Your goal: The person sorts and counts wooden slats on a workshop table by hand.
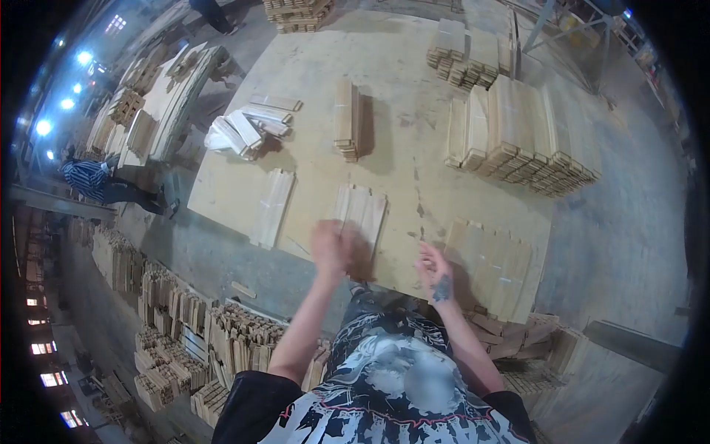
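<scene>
1. The left hand is blurred above the near edge of the plywood table; its grip cannot be made out.
2. It is just beside a flat row of wooden slats.
3. The right hand, with a tattooed wrist, has its fingers spread and holds nothing.
4. A wider layer of slats lies just beside the right hand, at the table's corner.
5. Further along the table are another flat slat bundle, a narrow slat stack, pale loose boards and tall slat stacks.
6. Heaped offcuts fill the floor at lower left.
7. A person in a striped top stands well apart at the left.
</scene>
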The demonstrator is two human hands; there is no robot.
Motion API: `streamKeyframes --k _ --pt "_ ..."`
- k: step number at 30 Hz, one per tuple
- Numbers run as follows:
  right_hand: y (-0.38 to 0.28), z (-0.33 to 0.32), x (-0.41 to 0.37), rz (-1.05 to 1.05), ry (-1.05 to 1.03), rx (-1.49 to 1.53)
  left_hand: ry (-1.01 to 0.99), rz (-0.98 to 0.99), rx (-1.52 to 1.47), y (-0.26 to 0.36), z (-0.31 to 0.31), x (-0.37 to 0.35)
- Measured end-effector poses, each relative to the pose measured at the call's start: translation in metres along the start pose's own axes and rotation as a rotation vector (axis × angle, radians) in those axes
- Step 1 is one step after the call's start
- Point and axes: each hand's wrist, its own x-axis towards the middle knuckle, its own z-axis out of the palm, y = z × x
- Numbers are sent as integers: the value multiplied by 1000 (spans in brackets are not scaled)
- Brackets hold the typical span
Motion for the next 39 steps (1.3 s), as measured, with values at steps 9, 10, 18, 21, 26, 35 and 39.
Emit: streamKeyframes --k 9,10,18,21,26,35,39 --pt "-34 130 40 129 -152 -6 75 -264 400 -174 -75 81" --pt "-34 144 42 137 -154 24 59 -277 338 -181 -77 82" --pt "-56 228 56 85 -170 28 -109 -343 -36 -211 -101 95" --pt "-50 224 65 99 -227 66 -103 -228 93 -209 -94 117" --pt "-55 207 54 112 -94 0 -102 -4 -177 -93 -22 196" --pt "-52 97 -31 248 455 117 -111 160 162 8 68 302" --pt "-15 53 -60 234 639 104 -168 128 143 7 69 305"
